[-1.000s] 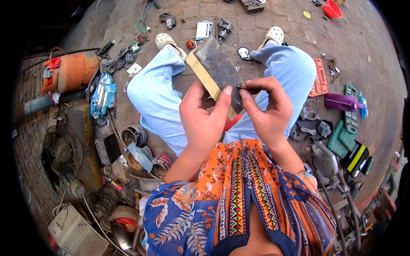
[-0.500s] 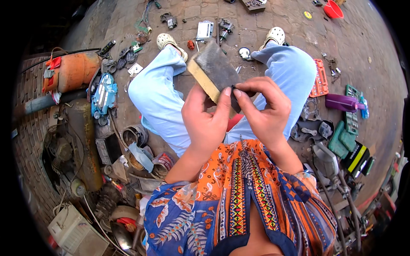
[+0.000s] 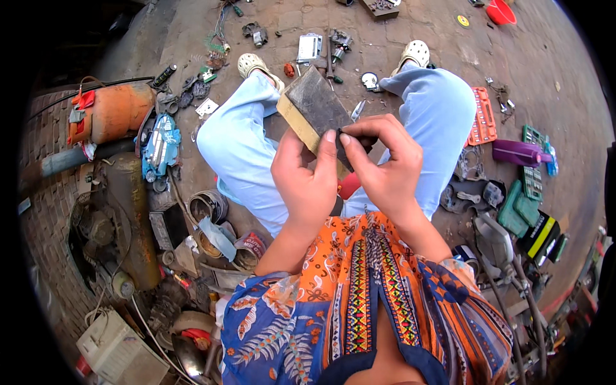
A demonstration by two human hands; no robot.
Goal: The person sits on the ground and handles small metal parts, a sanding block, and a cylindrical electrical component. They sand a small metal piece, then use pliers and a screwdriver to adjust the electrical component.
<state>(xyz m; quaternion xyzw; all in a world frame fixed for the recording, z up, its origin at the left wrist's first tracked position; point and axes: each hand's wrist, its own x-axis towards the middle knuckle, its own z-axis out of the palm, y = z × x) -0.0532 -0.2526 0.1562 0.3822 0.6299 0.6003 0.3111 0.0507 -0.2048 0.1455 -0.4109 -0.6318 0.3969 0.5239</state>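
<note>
The block [image 3: 319, 97], dark-faced with a yellowish side, is held at 12 o'clock of the view's centre, between the knees. Left hand [image 3: 304, 181], at the block's 6 o'clock: part-curled, gripping its near end. Right hand [image 3: 389, 163], at 4 o'clock: thumb and forefinger nearly closed, pinching a small dark piece [image 3: 340, 133]; nature indistinct.

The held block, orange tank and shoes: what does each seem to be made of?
Block: unclear; its dark grey, scuffed top has a dull sheen, so metal or plastic; the side is yellowish and matte.
Orange tank: probably painted metal, judging by its rounded body and worn, dirty coating.
Shoes: likely moulded foam or plastic, matte cream, with round holes.
</note>
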